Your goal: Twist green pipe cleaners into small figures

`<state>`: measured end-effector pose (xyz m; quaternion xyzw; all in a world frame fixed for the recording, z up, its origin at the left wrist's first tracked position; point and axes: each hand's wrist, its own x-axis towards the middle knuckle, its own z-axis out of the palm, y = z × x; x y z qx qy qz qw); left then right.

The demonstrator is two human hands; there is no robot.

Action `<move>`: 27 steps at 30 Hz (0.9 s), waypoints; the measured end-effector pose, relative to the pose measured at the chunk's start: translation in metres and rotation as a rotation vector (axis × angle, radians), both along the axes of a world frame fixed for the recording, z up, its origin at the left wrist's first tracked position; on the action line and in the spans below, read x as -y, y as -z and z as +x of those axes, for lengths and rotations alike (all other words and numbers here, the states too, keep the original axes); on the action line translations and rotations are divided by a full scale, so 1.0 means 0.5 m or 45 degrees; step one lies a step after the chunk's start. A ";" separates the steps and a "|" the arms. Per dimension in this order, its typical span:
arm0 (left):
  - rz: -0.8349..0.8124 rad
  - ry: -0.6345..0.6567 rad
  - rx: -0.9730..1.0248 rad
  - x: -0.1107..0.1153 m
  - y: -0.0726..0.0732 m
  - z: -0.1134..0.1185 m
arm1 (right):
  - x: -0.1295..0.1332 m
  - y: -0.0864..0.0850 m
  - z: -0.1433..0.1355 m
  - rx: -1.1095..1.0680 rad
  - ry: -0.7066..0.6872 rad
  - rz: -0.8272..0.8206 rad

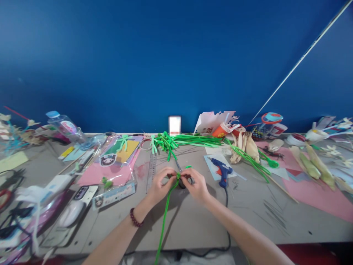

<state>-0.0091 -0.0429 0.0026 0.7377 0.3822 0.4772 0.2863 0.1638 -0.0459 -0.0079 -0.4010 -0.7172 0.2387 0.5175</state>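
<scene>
Both hands meet at the middle of the grey table. My left hand [164, 184] has its thumb and fingers pinched on the upper end of a green pipe cleaner [164, 217], which hangs down past the table's front edge. My right hand [195, 185] pinches the same green piece from the other side, at a small knot or coil between the fingertips. Scissors [178, 165] lie just beyond and beneath the fingers, their handles partly hidden. Behind them is a cluster of twisted green pipe cleaners [165, 142], beside a bundle of straight green ones [198, 140].
A blue glue gun [223, 171] lies right of my hands, its cord running to the front edge. Left are pink sheets [91, 173], a ruler [150, 173], a phone and a bottle [64, 124]. Dried husks [251, 149] and pink paper [317, 195] lie right.
</scene>
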 end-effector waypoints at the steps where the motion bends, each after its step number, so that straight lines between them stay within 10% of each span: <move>1: 0.009 0.016 0.001 0.002 -0.001 0.001 | 0.001 -0.001 -0.001 0.002 0.005 0.005; 21: 0.045 0.099 0.022 -0.005 0.014 -0.001 | -0.011 0.007 0.022 0.389 -0.169 0.395; 27: -0.042 0.084 0.029 -0.008 0.011 0.001 | -0.009 0.008 0.011 0.130 -0.158 0.114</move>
